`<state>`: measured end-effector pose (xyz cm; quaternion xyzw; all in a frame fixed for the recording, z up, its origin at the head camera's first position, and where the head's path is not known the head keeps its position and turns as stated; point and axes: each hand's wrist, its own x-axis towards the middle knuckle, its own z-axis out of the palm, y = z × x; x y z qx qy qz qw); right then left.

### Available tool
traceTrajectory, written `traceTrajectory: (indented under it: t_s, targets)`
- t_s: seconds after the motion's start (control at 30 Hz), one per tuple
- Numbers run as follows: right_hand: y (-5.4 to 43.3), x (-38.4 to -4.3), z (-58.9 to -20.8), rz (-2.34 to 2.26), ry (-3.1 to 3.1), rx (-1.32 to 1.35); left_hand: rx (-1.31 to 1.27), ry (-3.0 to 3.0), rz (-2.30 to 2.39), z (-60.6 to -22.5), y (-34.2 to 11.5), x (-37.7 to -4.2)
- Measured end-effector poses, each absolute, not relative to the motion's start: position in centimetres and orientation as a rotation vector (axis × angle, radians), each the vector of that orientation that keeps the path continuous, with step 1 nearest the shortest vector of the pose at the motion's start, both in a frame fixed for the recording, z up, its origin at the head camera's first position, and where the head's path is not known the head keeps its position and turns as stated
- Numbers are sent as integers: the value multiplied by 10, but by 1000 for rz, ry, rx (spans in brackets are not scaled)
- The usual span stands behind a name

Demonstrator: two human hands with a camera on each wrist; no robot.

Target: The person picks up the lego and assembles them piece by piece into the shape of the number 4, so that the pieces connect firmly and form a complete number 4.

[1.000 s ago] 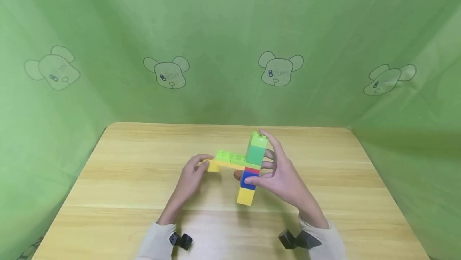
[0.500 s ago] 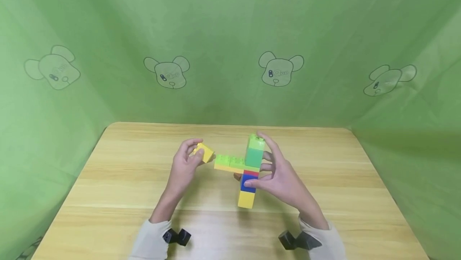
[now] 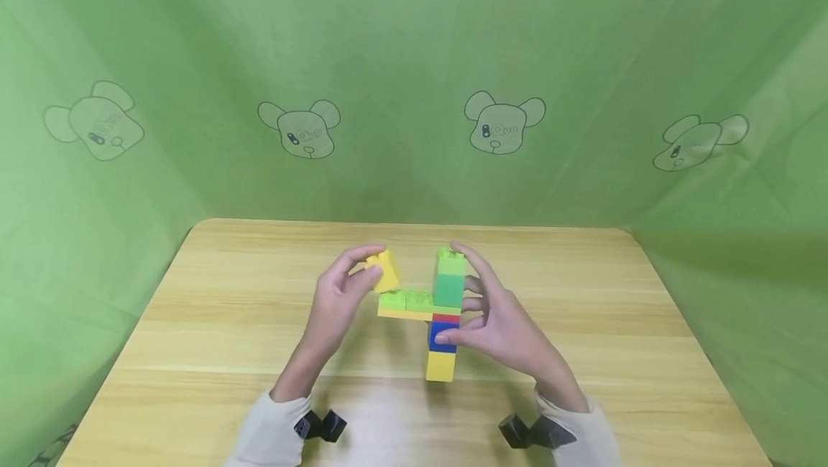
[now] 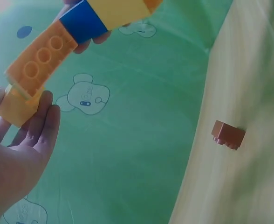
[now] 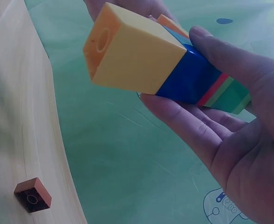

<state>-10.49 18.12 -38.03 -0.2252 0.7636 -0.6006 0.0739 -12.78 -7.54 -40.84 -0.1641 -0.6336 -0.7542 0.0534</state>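
Note:
Thumb and fingers of my left hand (image 3: 336, 302) pinch a yellow toy building brick (image 3: 386, 271), tilted, at the left end of a side arm topped with light green studs (image 3: 419, 300). In the left wrist view an orange underside (image 4: 41, 58) of that arm meets the yellow brick; whether they are joined I cannot tell. My right hand (image 3: 501, 323) grips the brick tower the arm juts from, its thumb on the blue brick (image 5: 190, 74). Green bricks (image 3: 448, 289) form the tower's top, a thin red layer sits above the blue, and a yellow brick (image 3: 440, 366) forms the bottom.
A loose brown brick (image 4: 229, 135) lies on the wooden table (image 3: 194, 352); in the head view it is hidden. Green cloth (image 3: 401, 179) with printed mouse heads hangs behind and beside the table. Black devices (image 3: 321, 425) sit on both wrists.
My left hand has lifted the yellow brick from the arm's left end, tilted it and brought it back right, over the studs. The tower has shifted slightly left and lower in my right hand.

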Motion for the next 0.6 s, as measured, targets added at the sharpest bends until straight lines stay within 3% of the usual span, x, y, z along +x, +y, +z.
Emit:
traceTrajectory:
  t_s: [0.6]
  targets:
    - [181, -103, -380, -1790, 2318, -718, -1057, -2168, -1718, -406, -82, -121]
